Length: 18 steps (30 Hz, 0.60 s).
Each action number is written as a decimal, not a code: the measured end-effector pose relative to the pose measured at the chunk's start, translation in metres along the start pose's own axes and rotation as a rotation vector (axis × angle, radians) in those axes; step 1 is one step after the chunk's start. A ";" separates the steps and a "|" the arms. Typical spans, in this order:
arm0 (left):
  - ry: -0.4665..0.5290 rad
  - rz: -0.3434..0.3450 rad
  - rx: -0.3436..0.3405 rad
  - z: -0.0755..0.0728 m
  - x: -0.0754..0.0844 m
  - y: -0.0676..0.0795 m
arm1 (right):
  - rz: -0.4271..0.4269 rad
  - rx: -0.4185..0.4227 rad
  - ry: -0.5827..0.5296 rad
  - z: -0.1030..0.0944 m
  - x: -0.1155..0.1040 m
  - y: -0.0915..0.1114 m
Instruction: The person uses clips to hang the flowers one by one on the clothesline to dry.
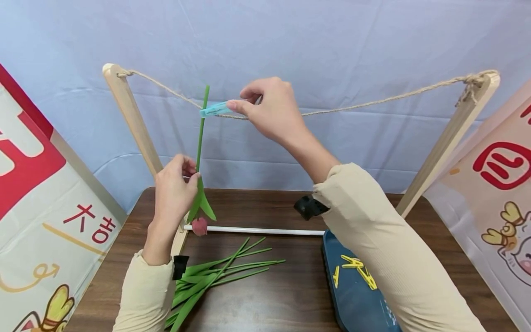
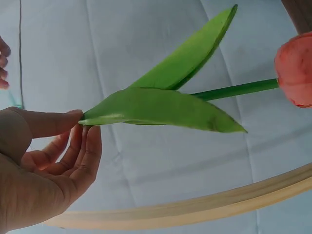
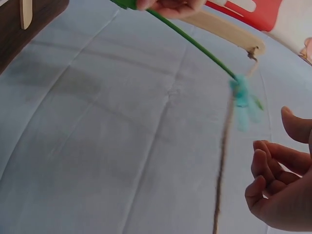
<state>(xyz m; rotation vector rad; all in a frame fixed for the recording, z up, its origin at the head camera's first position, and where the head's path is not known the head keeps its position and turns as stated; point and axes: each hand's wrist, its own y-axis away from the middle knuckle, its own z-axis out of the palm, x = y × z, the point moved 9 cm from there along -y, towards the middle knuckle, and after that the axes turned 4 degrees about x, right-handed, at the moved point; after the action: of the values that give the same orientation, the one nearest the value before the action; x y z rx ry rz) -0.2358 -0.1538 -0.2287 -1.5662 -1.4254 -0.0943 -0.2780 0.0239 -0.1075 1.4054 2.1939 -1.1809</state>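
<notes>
An artificial tulip (image 1: pixel 201 147) hangs head down with its pink bloom (image 1: pixel 199 226) at the bottom. Thumb and fingers of my left hand (image 1: pixel 176 186) pinch it at the base of its green leaves (image 2: pixel 161 105). Higher up, a light blue clothespin (image 1: pixel 215 109) clips the stem to the twine (image 1: pixel 340 110). My right hand (image 1: pixel 271 108) is right beside the clothespin; the thumb overlaps its end in the head view. The right wrist view shows that hand (image 3: pixel 282 170) with thumb and fingers parted and a gap to the blurred clothespin (image 3: pixel 241 97).
Wooden posts (image 1: pixel 132 115) hold the twine at both sides, joined low down by a white rod (image 1: pixel 265 230). More green stems (image 1: pixel 224 272) lie on the brown table (image 1: pixel 274 295). A blue tray (image 1: pixel 352 304) at the right holds several yellow clothespins (image 1: pixel 365 278), partly behind my right sleeve.
</notes>
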 end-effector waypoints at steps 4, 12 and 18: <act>-0.009 -0.012 -0.022 0.003 -0.005 0.002 | 0.005 -0.005 -0.016 -0.013 0.009 0.007; -0.026 0.000 -0.032 0.004 -0.010 0.005 | 0.031 -0.067 -0.008 -0.031 0.035 0.026; -0.030 -0.007 -0.051 0.005 -0.011 0.008 | 0.079 -0.160 0.002 -0.034 0.063 0.047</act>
<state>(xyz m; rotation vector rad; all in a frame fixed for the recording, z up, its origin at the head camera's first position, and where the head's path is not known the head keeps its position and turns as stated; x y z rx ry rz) -0.2356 -0.1573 -0.2429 -1.6108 -1.4619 -0.1129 -0.2625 0.0981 -0.1480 1.4131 2.1590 -0.9549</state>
